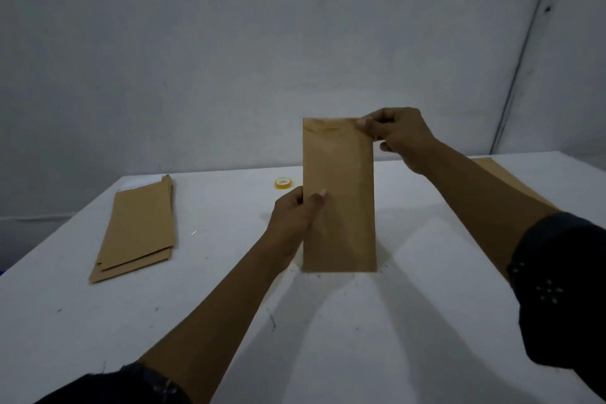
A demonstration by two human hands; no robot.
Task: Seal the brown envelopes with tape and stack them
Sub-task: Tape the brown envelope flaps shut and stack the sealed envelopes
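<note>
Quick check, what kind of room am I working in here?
Probably a plain, dim workroom used for packing, not an office: a bare white table against an unpainted grey wall, holding only a pile of brown envelopes and a yellow tape roll.

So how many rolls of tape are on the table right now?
1: a yellow tape roll lies flat on the white table, just left of the held envelope. Others may be hidden behind it.
</note>
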